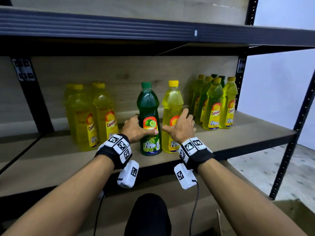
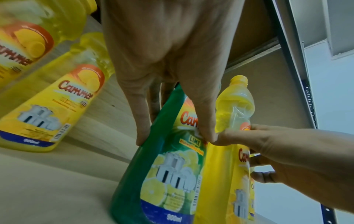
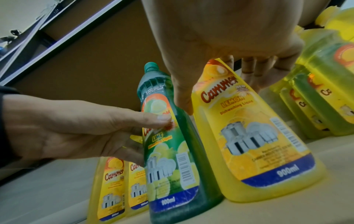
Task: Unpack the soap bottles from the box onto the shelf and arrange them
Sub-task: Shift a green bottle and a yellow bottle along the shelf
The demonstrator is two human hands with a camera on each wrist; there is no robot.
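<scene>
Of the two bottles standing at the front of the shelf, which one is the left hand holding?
The green bottle: the left hand wraps it, thumb across the lime label. The yellow bottle beside it is under the right hand.

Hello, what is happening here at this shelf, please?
A person is placing soap bottles on a wooden shelf. The left hand grips a green lime bottle; the right hand holds a yellow lemon bottle beside it. Both stand upright near the front edge, between two groups of bottles already placed.
</scene>
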